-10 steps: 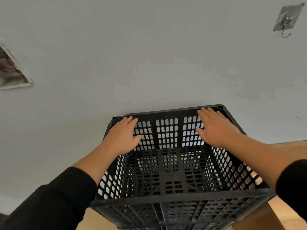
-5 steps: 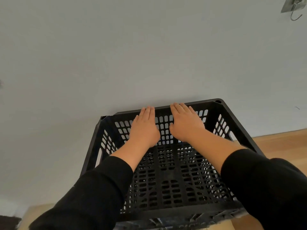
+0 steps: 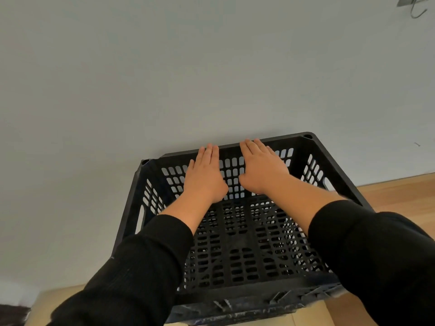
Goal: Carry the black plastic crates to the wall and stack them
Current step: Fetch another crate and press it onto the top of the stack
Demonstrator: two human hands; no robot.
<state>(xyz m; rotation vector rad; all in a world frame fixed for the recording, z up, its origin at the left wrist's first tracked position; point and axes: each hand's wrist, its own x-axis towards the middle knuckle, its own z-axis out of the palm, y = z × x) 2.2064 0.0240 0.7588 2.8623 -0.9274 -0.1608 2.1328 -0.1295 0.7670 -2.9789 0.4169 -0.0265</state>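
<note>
Barely anything shifted since half a second back: both hands stay flat on the crate's far wall, view a touch closer. Left hand (image 3: 205, 176) and right hand (image 3: 261, 169) lie side by side, fingers straight, pressing the inside of the far rim, gripping nothing. Crate (image 3: 237, 245) fills lower centre of frame, far edge against the wall (image 3: 188, 78), directly ahead of both hands, neither nearer. Black plastic, slotted lattice sides and floor, open top, empty. It seems to sit on another crate, partly hidden at the bottom edge.

Crate (image 3: 237, 252) against wall (image 3: 164, 78); left hand (image 3: 204, 176), right hand (image 3: 262, 169) on far side.
</note>
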